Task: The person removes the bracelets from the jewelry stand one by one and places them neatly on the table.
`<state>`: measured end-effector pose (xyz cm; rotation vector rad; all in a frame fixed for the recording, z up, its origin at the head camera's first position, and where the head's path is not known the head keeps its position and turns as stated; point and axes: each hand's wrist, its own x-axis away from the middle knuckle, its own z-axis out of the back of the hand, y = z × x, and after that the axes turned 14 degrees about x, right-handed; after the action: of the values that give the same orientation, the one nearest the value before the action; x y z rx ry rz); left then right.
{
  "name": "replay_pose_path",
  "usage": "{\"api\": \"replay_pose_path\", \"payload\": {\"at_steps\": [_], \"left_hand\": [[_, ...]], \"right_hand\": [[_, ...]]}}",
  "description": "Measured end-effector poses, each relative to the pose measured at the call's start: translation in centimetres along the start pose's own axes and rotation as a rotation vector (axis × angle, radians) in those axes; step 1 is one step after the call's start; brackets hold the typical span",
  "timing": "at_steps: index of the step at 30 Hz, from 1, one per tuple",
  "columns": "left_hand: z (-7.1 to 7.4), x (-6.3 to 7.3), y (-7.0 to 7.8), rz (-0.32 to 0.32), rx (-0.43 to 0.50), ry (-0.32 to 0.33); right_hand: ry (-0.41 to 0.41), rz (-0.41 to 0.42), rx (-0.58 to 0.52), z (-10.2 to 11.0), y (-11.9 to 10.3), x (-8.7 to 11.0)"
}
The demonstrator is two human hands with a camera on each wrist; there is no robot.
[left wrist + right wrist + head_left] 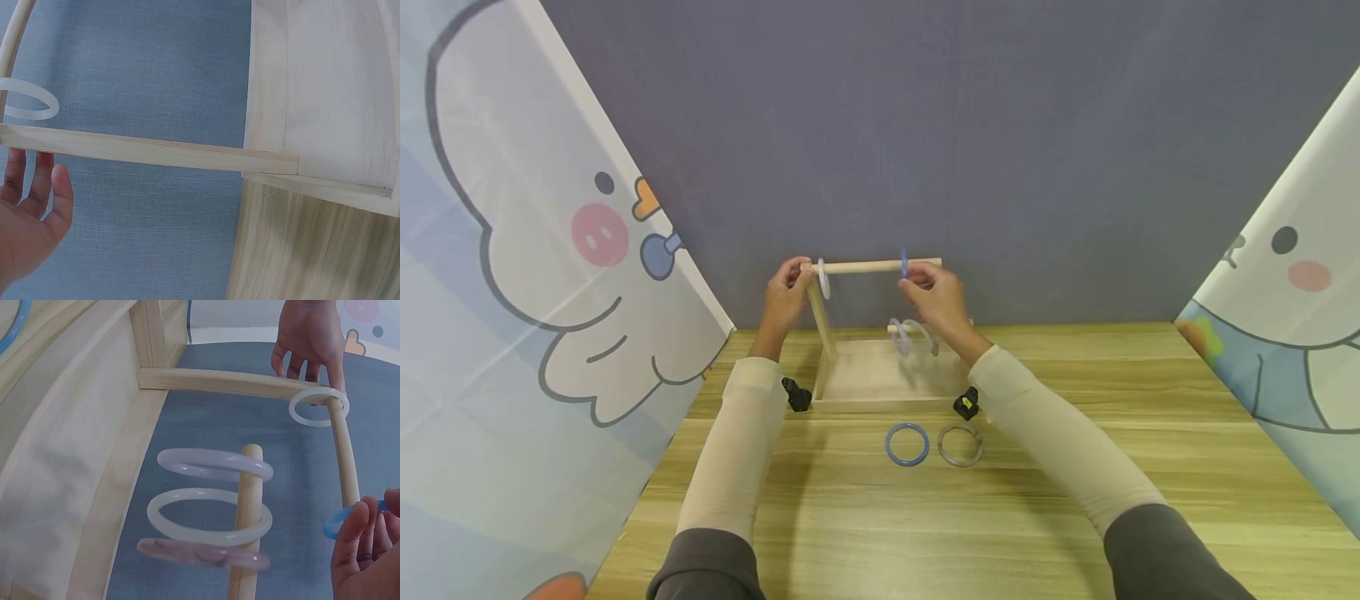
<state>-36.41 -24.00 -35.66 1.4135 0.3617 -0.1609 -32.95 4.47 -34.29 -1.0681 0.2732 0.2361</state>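
Observation:
A wooden rack (822,317) has a post and a top rod (865,267). My left hand (785,296) holds the post's upper end, its fingertips at the joint with the rod. Beside it a white bangle (319,422) hangs on the rod. My right hand (938,298) pinches a light-blue bangle (335,526), which encircles the rod near its free end. On the lower peg (252,487) hang a lilac bangle (209,456), a white bangle (200,537) and a pinkish, mottled bangle (203,553).
A blue bangle (907,462) and a brown-grey bangle (960,463) lie flat on the wood-grain table (880,525), in front of the rack's tray base (887,406). Small black devices (797,395) show near both wrists. A grey backdrop (880,150) rises behind the rack.

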Motion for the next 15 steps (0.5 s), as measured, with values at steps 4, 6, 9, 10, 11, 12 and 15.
{"api": "replay_pose_path", "payload": {"at_steps": [4, 6, 9, 10, 11, 12, 15], "left_hand": [[0.0, 0.1, 0.0, 0.002, 0.014, 0.000], [0.0, 0.1, 0.0, -0.001, 0.022, 0.000], [0.0, 0.1, 0.0, 0.000, 0.020, 0.003], [0.0, 0.1, 0.0, 0.001, 0.016, 0.004], [0.0, 0.1, 0.0, 0.002, 0.013, 0.005], [0.0, 0.1, 0.0, 0.003, 0.014, 0.006], [0.0, 0.1, 0.1, 0.000, 0.015, 0.005]], "right_hand": [[0.016, 0.006, 0.020, 0.5, 0.3, 0.1], [0.020, 0.004, 0.025, 0.6, 0.4, 0.2], [0.037, 0.008, 0.031, 0.9, 0.6, 0.2], [0.045, 0.012, 0.035, 1.0, 0.6, 0.2], [0.050, 0.015, 0.038, 1.1, 0.7, 0.1], [0.057, 0.016, 0.039, 1.2, 0.7, 0.1], [0.070, 0.017, 0.043, 1.5, 1.0, 0.1]]}}
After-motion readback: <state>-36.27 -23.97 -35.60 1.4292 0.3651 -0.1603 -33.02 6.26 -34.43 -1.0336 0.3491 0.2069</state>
